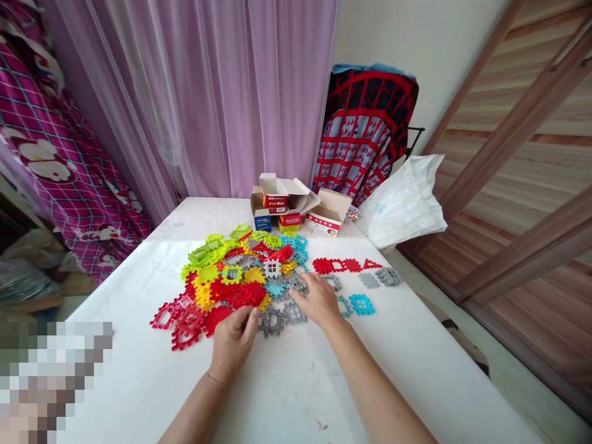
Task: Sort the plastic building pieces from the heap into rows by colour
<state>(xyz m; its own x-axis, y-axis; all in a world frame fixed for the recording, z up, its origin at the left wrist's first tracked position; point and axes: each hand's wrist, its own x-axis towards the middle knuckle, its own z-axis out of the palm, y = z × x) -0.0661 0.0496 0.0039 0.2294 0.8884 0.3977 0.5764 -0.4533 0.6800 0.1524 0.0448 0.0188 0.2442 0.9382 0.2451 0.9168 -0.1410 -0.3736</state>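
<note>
A heap of flat plastic building pieces with notched edges lies on the white table, in red, yellow, green, blue and grey. My left hand (pixel 235 338) is at the near side of the heap, beside the red pieces (pixel 243 295). Its fingers are curled together, and whatever may be in them is hidden. My right hand (pixel 319 300) reaches over the grey pieces (pixel 295 312) with thumb and forefinger apart. Right of it lie a blue window-shaped piece (pixel 362 304), a row of red pieces (pixel 351 265) and a small group of grey pieces (pixel 387 277).
Several opened small cardboard boxes (pixel 329 213) stand at the back of the white table (pixel 287 394). A white plastic bag (pixel 402 200) bulges at the right edge. Behind are a purple curtain (pixel 250 92) and a chair draped with red patterned cloth (pixel 356 132). Wooden doors (pixel 522 179) stand at right.
</note>
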